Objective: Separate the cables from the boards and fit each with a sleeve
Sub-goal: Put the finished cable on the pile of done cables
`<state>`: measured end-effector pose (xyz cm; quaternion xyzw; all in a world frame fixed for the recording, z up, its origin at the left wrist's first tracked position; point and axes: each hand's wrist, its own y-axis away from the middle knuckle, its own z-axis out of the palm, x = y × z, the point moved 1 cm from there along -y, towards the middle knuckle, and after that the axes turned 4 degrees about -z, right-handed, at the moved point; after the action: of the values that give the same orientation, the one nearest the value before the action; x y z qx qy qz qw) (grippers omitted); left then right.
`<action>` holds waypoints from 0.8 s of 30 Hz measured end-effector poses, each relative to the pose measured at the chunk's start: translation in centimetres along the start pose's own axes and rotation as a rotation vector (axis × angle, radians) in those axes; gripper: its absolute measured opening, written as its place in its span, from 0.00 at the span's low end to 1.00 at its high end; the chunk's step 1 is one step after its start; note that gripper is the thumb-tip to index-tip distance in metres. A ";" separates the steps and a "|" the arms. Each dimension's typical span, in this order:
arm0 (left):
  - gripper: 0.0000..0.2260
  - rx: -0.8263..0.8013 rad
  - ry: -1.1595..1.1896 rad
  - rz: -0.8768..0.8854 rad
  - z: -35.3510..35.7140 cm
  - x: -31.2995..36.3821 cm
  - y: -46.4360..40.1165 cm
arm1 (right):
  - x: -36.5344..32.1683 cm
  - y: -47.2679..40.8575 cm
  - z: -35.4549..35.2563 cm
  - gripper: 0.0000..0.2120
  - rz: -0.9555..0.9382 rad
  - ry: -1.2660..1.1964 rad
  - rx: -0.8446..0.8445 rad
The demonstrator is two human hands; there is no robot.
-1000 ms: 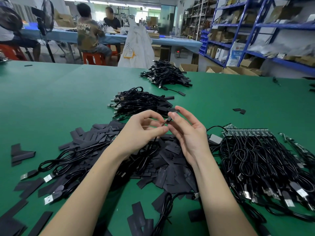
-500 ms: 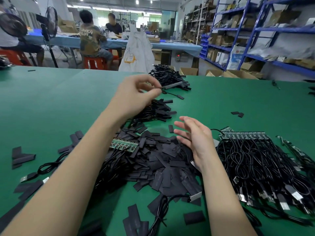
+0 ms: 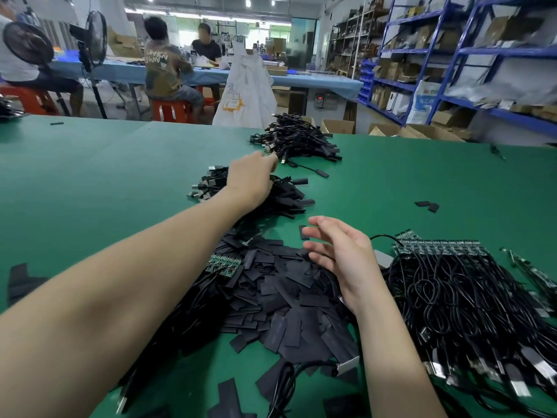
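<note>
The left arm was stretched far forward, its left hand [image 3: 251,178] seen from the back; the right hand [image 3: 342,257] hovered low, fingers loosely spread.

worktop [image 3: 90,182]: covered in a matt green sheet, smooth, faint creases.
sleeves [image 3: 280,300]: flat black pieces with a dull, slightly satin finish, heaped at the middle of the worktop.
cables [image 3: 452,297]: black plastic-jacketed cord with a mild sheen, right of the sleeves.
plugs [image 3: 518,384]: bright bare metal shells on the cable ends.
board [image 3: 224,263]: green, with small shiny solder points, at the sleeves' left edge.
</note>
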<state>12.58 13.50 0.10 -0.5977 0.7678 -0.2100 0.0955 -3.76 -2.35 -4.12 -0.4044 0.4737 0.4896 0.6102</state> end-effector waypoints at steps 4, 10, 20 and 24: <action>0.10 0.010 0.033 -0.037 1.2 -0.6 2.4 | 0.0 0.0 0.4 0.09 0.007 0.012 -0.010; 0.08 -0.219 0.145 -0.059 2.0 -1.9 4.0 | 0.0 0.2 0.5 0.09 0.015 0.019 -0.006; 0.05 -0.167 0.239 -0.061 3.3 -4.2 3.4 | 0.1 0.2 0.6 0.09 0.023 0.038 -0.015; 0.05 -0.218 0.234 -0.058 3.4 -4.6 4.0 | 0.2 0.1 0.7 0.09 0.012 0.060 -0.023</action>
<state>11.70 17.98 -5.15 -0.5978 0.7745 -0.1962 -0.0661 -3.74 -1.65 -4.15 -0.4230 0.4887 0.4864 0.5880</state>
